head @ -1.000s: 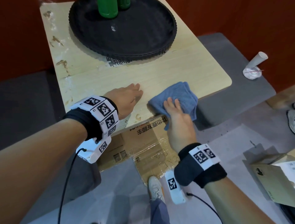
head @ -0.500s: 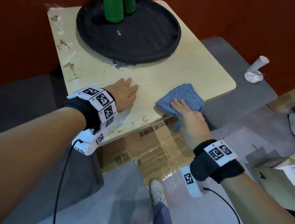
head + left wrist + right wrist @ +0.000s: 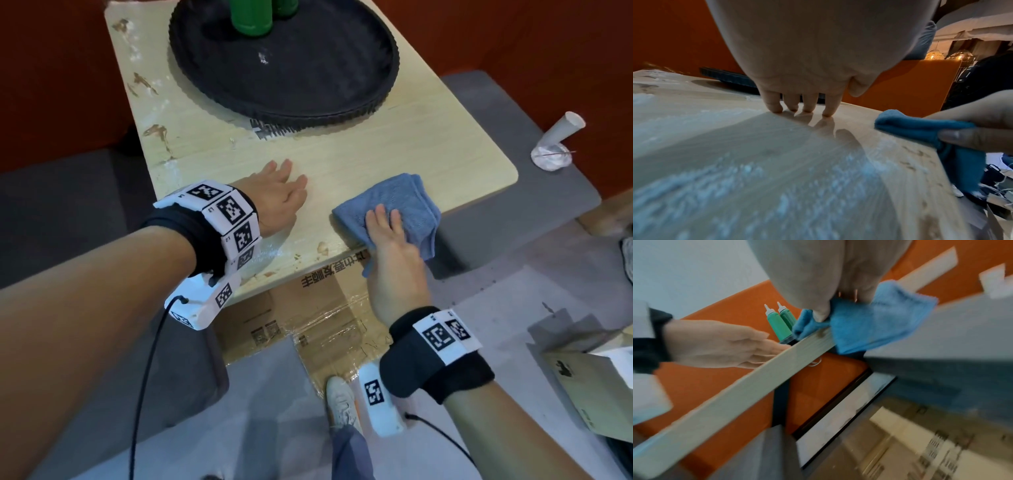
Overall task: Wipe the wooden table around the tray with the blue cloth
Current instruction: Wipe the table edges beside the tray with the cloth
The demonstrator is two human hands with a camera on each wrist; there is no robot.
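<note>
Item: my right hand (image 3: 394, 250) pinches blue cloth (image 3: 400, 202) at counter (image 3: 411, 147) edge, below black tray (image 3: 376, 99); my left hand (image 3: 274, 202) flat, fingers straight, beside cloth.

Soft, even indoor light fills the head view, sharp at centre with wide-angle bending at its edges. The left wrist view is dimmer (fingers cast a clear shadow on the surface (image 3: 777, 146)), its foreground blurred. The right wrist view smears with motion.
</note>
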